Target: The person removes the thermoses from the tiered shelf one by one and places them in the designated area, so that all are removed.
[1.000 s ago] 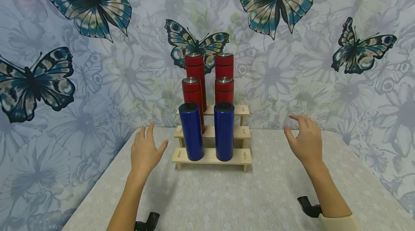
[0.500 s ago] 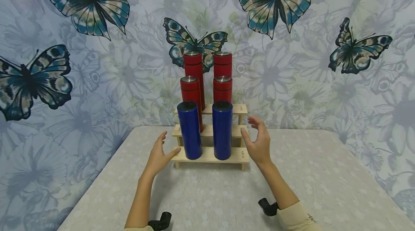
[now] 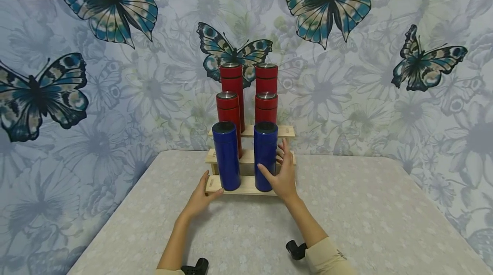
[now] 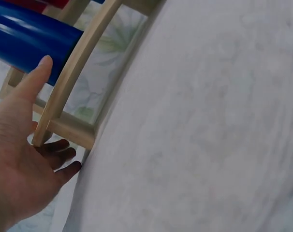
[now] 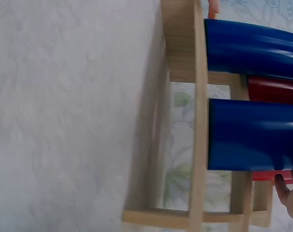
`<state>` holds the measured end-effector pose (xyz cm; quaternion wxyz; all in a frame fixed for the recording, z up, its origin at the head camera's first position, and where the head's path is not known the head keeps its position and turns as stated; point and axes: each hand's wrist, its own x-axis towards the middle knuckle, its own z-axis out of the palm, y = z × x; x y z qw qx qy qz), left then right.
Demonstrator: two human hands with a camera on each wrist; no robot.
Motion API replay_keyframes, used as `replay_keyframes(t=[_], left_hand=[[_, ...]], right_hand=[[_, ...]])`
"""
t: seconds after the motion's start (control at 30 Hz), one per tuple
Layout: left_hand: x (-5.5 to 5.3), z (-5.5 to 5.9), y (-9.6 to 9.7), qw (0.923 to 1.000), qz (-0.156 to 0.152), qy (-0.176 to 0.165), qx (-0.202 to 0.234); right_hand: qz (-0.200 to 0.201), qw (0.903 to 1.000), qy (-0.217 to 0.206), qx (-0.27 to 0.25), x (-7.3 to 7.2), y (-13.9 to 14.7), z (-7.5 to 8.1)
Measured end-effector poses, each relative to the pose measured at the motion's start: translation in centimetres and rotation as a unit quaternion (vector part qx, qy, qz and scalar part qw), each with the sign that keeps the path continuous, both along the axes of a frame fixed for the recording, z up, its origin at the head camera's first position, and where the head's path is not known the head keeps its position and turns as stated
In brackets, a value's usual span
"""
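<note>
Two blue flasks, one left [image 3: 227,157] and one right [image 3: 265,150], stand upright on the lowest step of a three-step wooden rack [image 3: 246,186]. My right hand [image 3: 284,180] is beside the right flask, thumb in front and fingers at its far right side; firm contact cannot be made out. My left hand [image 3: 199,200] is at the rack's left end. In the left wrist view its thumb [image 4: 40,75] points toward the left flask's base, and its fingers [image 4: 59,157] extend beside the rack's end support. Neither hand visibly squeezes anything.
Red flasks with silver lids stand behind, two on the middle step [image 3: 228,110] and two on the top step [image 3: 265,76]. The rack is on a pale patterned table [image 3: 246,236] against a butterfly-print wall [image 3: 327,95]. Black wrist mounts [image 3: 296,250] project from both forearms.
My right hand has swept left from the open table to the right blue flask. My left hand has moved right and lower, to the rack's left end. The flasks keep their places.
</note>
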<state>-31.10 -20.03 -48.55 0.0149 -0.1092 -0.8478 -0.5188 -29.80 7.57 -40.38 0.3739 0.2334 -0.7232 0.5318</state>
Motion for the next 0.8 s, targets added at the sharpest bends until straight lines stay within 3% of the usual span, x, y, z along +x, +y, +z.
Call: replay_keyframes(t=[0.1,0.23,0.5,0.8], left_hand=[[0.3,-0.3,0.2,0.9999,0.003,-0.008,0.005],[0.5,-0.5,0.3,0.9999,0.015,-0.006,0.002],[0.7,-0.2,0.3,0.9995,0.027,-0.012,-0.008],[0.5,-1.1,0.5,0.9992,0.036,0.001,-0.019]], right_hand=[[-0.012,0.9997,-0.017,0.013,-1.2,-0.2,-1.6],[-0.026,0.9987,-0.03,0.033,-1.8,-0.4,-2.6],[-0.032,0.9986,-0.008,0.041,-2.2,-0.8,-2.9],[-0.035,0.9992,-0.002,0.019,-1.7,-0.8,-3.3]])
